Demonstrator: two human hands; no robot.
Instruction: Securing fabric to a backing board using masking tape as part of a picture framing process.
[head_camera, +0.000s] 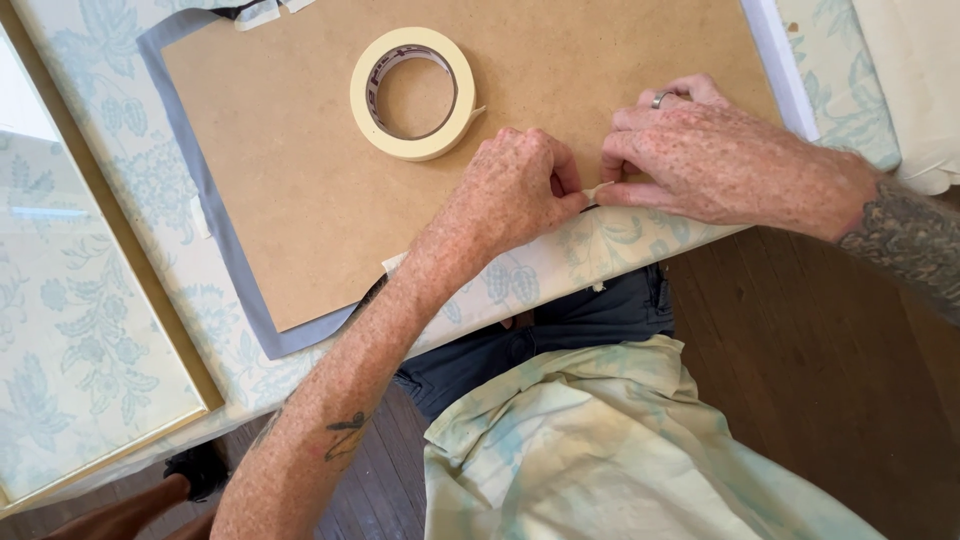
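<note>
Near edge first: left hand (515, 190) and right hand (715, 160) both pinching a short strip of cream masking tape (598, 190) at the near edge of the flat brown hardboard backing (300, 180). One taped spot visible further left; other edges apparently untaped. Beyond, round cream tape roll (412, 92) lying flat, dark lettering inside core.
</note>
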